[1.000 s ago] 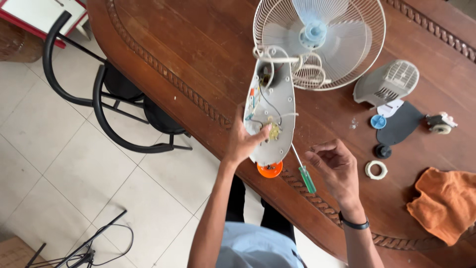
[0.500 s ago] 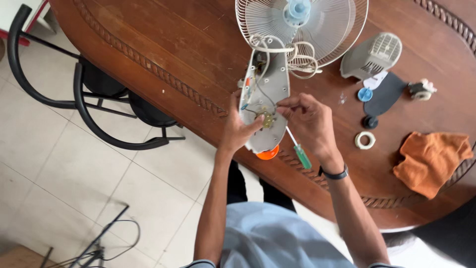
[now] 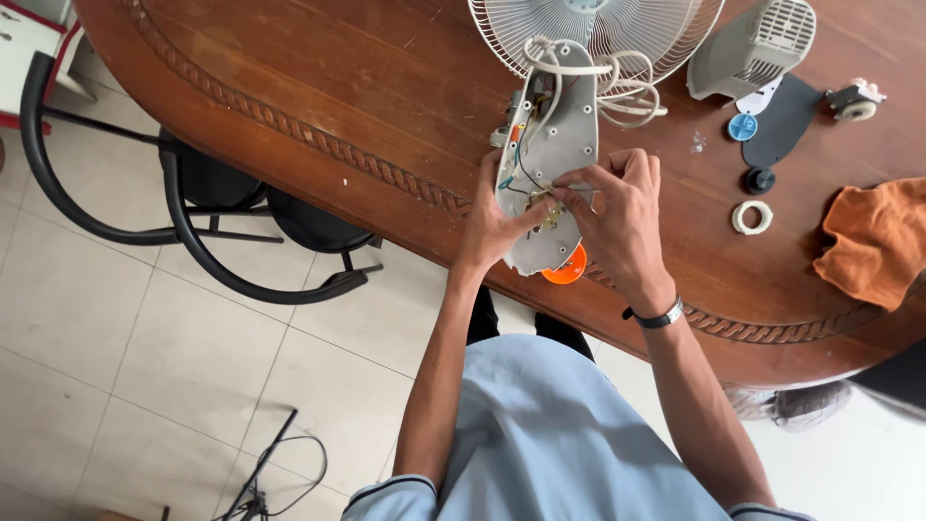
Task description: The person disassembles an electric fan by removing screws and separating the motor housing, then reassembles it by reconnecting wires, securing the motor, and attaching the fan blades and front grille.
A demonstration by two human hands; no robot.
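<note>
A dark wooden table [image 3: 318, 106] with a carved rope border fills the upper part of the view; its far edge is cut off at the top and right. No package, label or sign can be made out on anything here.

One black metal chair [image 3: 207, 207] stands pushed in at the table's near left edge.

One white wire fan guard [image 3: 598, 29] lies at the top, only its lower half in frame.

One orange cloth [image 3: 873, 241] lies crumpled at the right, partly cut off.

The grey fan base housing [image 3: 555, 145] lies open side up on the table near its front edge, just below the guard, with thin wires and a white cord coiled at its top. An orange round part [image 3: 567, 270] peeks from under its lower end, mostly hidden.

One grey vented motor cover [image 3: 752, 48] lies at the upper right, with a dark flat plate [image 3: 786, 121] beside it.

The left hand [image 3: 492, 227] grips the housing's left edge, thumb pressed inside. The right hand [image 3: 622, 217] has its fingertips pinched together on something small inside the housing; what it is cannot be told.

Small parts, one of each: a white ring [image 3: 751, 216], a black knob [image 3: 759, 180], a blue cap [image 3: 742, 127].
</note>
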